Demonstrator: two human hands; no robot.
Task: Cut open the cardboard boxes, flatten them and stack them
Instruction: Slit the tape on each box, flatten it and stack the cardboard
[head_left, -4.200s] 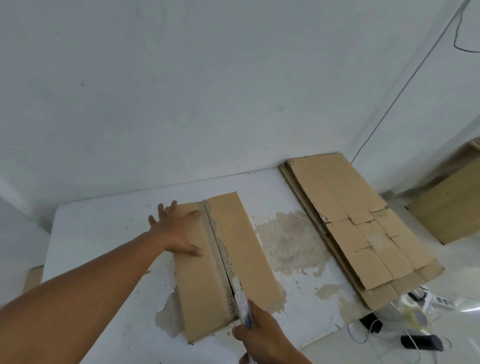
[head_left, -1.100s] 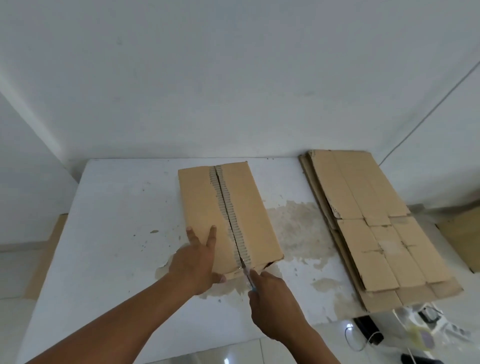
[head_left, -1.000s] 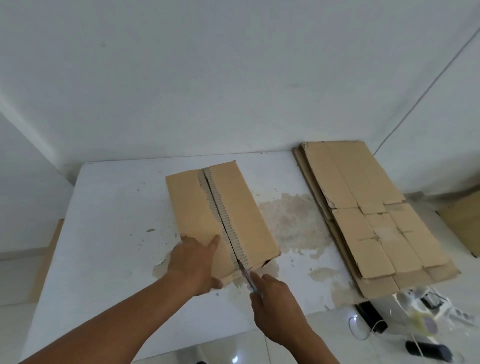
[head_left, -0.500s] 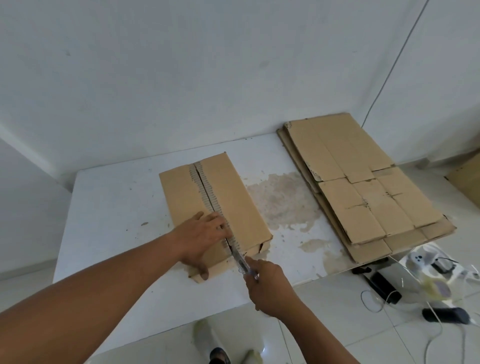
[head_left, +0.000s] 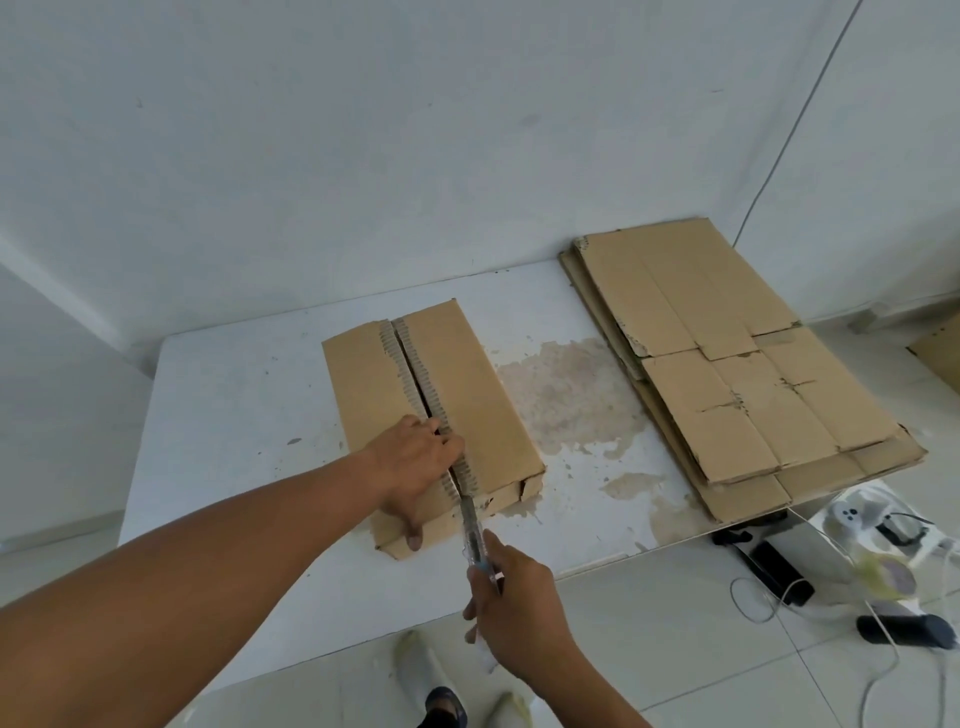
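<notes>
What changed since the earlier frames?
The left hand moved from the far end of the box to its near end, fingers now at the centre seam. The right hand still holds the cutter at the seam's near end; box and flattened stack stayed put.
</notes>
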